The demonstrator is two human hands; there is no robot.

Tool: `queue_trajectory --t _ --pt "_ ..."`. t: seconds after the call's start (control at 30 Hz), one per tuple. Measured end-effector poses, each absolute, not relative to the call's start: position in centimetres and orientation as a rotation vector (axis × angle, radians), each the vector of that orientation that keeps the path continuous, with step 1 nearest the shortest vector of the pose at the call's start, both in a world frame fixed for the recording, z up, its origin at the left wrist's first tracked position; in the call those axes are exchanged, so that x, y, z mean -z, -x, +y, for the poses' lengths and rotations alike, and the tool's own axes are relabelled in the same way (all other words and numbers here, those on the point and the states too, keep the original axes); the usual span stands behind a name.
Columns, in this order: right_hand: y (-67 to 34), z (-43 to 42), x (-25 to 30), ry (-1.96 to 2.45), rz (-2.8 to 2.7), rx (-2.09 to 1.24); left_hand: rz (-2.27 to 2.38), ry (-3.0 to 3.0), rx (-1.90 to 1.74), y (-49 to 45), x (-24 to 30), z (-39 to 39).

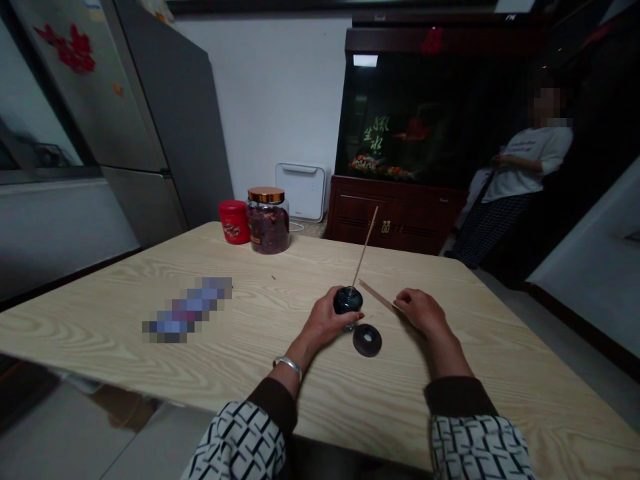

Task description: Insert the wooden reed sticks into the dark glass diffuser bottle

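Note:
My left hand [326,319] is wrapped around a small dark glass diffuser bottle [347,301], low over the wooden table or resting on it; I cannot tell which. One thin reed stick [365,247] stands out of the bottle's mouth, leaning to the right. Pinched in my right hand [420,310] are a few more thin sticks [377,297], their far ends pointing toward the bottle and lying just right of its neck. A dark round cap [367,341] with a pale centre lies on the table, in front of the bottle and nearer to me.
On the table [280,307], a blurred bluish long item [189,312] lies to the left. A red canister [235,222] and a copper-lidded jar [269,221] stand at the back edge. Beyond are a fridge [175,113], a fish tank [400,120] and a standing person [525,160].

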State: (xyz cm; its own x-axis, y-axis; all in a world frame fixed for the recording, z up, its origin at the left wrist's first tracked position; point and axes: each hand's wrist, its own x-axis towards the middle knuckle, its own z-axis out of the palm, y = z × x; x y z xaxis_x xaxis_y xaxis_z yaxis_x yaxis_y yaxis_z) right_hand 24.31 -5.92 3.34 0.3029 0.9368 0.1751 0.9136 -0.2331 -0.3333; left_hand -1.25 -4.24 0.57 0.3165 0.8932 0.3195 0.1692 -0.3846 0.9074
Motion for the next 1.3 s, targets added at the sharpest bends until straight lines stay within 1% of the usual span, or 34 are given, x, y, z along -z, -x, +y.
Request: queue_trajectory --t 0.1,0.23,0.83,1.1,1.2,1.3 --pt "-24.2 -5.9 -2.6 2.285 -1.756 -0.134 0.955 -1.775 -1.129 1.2 -0.7 -4.4" --pt "-23.4 -5.8 -2.5 2.311 -1.729 -0.122 0.956 -1.762 -1.134 1.1 -0.6 -4.4" --pt "-23.1 -6.1 -2.6 2.284 -1.769 -0.087 0.937 -1.757 -1.138 1.1 -0.3 -4.1" --pt "-22.5 -6.5 -3.4 2.286 -1.748 -0.016 0.954 -1.773 -1.125 1.2 -0.5 -4.3" --pt "-22.6 -6.8 -5.0 2.115 -1.589 0.06 0.954 -1.777 -1.118 1.2 -0.6 -4.3" --pt "-22.4 -7.0 -7.1 1.609 -1.253 0.08 0.95 -1.777 -1.118 1.3 -0.6 -4.3"
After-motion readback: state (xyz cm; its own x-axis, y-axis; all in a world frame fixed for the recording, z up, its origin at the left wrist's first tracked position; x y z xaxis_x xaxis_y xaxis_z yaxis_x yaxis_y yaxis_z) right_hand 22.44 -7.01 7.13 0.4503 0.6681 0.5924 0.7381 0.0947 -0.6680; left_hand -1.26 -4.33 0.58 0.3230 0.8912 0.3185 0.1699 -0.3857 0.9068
